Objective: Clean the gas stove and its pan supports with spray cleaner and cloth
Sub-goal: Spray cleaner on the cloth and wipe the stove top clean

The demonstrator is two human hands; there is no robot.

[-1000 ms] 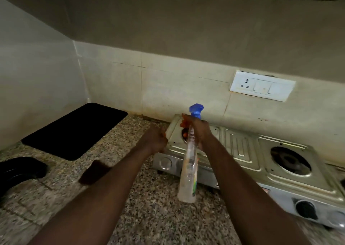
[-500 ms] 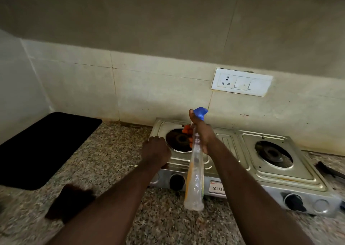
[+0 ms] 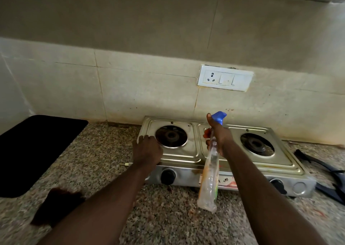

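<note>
Steel two-burner stove (image 3: 186,155) at centre frame on a speckled counter (image 3: 93,151), left hand (image 3: 147,151) flat, fingers spread on its front-left corner, right hand (image 3: 218,134) wrapped around a spray bottle (image 3: 210,179) above the stove's middle, dark cloth (image 3: 56,205) lower left.

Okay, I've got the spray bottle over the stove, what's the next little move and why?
Probably squeeze the trigger and mist the steel top. The right hand already holds the spray bottle over the stove, blue nozzle pointing away from you, and both burners sit bare with no pan supports on them. The left hand rests on the stove's left edge, steadying it.
</note>
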